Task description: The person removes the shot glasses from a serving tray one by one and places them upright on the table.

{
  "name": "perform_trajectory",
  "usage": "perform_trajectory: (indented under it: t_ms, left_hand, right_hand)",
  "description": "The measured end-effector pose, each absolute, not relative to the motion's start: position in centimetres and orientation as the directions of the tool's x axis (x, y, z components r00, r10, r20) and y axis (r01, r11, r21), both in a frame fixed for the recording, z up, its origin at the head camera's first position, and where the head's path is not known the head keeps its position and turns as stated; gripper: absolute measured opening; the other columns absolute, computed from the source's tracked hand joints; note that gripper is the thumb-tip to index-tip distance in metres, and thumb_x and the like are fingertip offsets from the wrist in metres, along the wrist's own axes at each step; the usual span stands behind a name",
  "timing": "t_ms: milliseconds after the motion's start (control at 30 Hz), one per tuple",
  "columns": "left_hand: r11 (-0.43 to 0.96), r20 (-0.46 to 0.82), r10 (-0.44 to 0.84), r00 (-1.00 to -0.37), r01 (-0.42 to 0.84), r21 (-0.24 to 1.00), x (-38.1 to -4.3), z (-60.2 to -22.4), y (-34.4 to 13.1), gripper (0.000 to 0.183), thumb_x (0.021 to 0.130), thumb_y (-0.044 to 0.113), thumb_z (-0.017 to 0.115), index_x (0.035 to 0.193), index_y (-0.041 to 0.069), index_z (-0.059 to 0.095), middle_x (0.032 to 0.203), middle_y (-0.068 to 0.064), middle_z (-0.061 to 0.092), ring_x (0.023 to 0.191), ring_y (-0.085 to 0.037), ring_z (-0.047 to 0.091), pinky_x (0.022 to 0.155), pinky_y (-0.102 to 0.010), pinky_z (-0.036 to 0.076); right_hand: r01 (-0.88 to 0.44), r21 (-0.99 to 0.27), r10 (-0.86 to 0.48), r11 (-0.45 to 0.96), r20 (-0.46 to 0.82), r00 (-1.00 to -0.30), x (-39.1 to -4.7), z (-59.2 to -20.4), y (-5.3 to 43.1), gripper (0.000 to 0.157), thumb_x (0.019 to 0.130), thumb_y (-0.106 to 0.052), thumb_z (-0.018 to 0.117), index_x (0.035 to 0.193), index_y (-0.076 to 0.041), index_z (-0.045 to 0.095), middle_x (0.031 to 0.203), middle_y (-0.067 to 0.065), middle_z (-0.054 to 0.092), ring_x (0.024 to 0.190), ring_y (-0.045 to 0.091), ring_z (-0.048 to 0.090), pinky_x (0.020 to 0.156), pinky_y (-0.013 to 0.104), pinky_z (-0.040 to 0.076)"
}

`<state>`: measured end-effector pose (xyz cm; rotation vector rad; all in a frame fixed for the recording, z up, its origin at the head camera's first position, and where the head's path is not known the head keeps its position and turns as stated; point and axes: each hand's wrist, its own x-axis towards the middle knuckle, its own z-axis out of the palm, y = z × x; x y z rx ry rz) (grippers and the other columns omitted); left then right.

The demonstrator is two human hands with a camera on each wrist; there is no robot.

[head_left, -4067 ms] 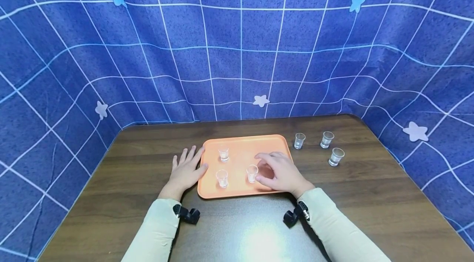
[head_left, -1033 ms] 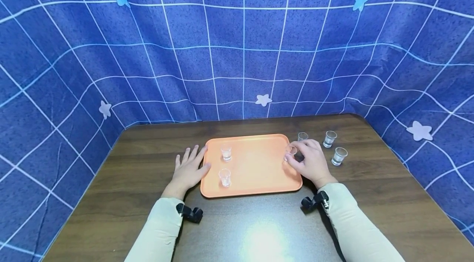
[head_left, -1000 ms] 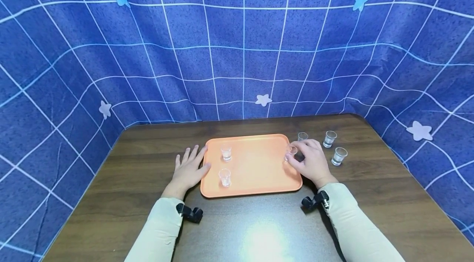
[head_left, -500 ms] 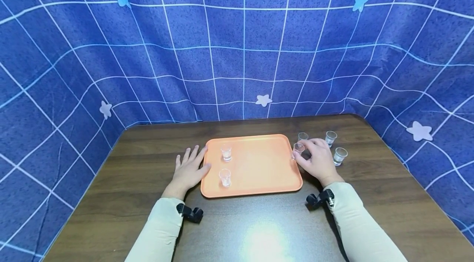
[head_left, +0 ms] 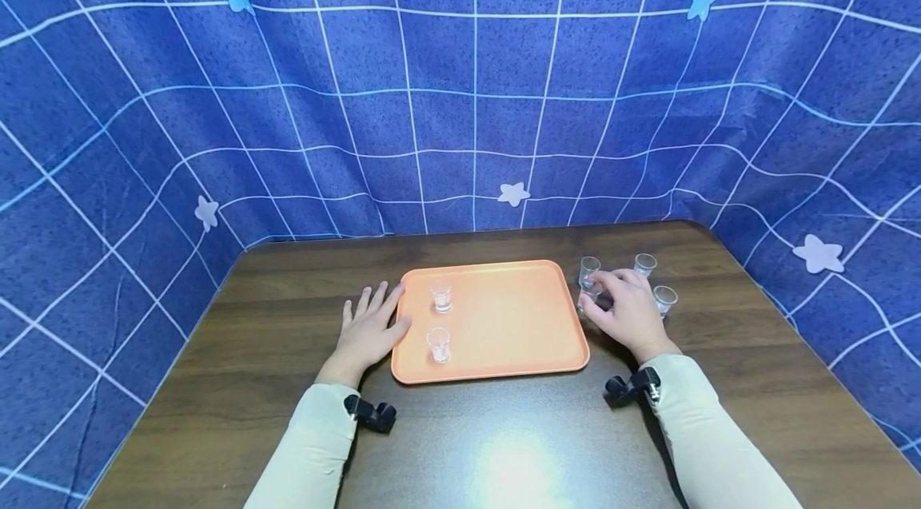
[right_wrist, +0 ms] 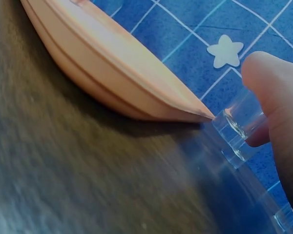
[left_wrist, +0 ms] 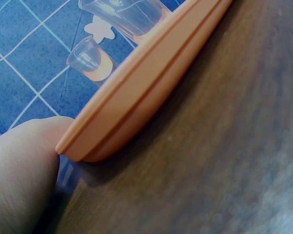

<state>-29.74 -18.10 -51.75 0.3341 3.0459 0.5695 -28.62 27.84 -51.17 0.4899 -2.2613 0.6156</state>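
Note:
My right hand (head_left: 630, 314) pinches a clear shot glass (head_left: 589, 295) between thumb and fingertips, just past the right edge of the orange tray (head_left: 504, 319). In the right wrist view the held shot glass (right_wrist: 240, 117) stands close over the table, partly covered by the thumb. My left hand (head_left: 366, 338) lies with spread, straight fingers at the tray's left edge, its thumb over the rim. Two more shot glasses stand upright on the tray's left side, a rear one (head_left: 441, 298) and a front one (head_left: 439, 344).
Behind the held glass stands another shot glass (head_left: 588, 268) on the table. Two others, a far one (head_left: 645, 264) and a nearer one (head_left: 665, 299), are partly hidden by my right hand. The brown wooden table (head_left: 281, 285) ends at a blue curtain (head_left: 432, 125).
My right hand has taken a shot glass from the tray's front middle and carried it right, over the tray's edge, to beside the other glasses. The left hand keeps its place.

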Motion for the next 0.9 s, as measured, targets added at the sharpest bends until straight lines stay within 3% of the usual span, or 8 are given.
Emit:
perform_trajectory:
  t_ms: [900]
  left_hand:
    - [0.915,0.018,0.214,-0.977,0.207,0.346,-29.84,-51.8,-17.98,0.069,0.102,0.053,0.042,0.163,0.025,0.024,0.168,-0.017,0.017,0.153,-0.045,0.005,0.116,-0.069,-0.006]
  right_hand:
    - [-0.456,-0.243,-0.225,0.856,0.62,-0.752,-27.97,-51.0,28.65,0.036,0.08,-0.034,0.073,0.104,-0.007,0.072,0.089,0.008,0.073,0.098,0.035,0.06,0.089,0.052,0.044]
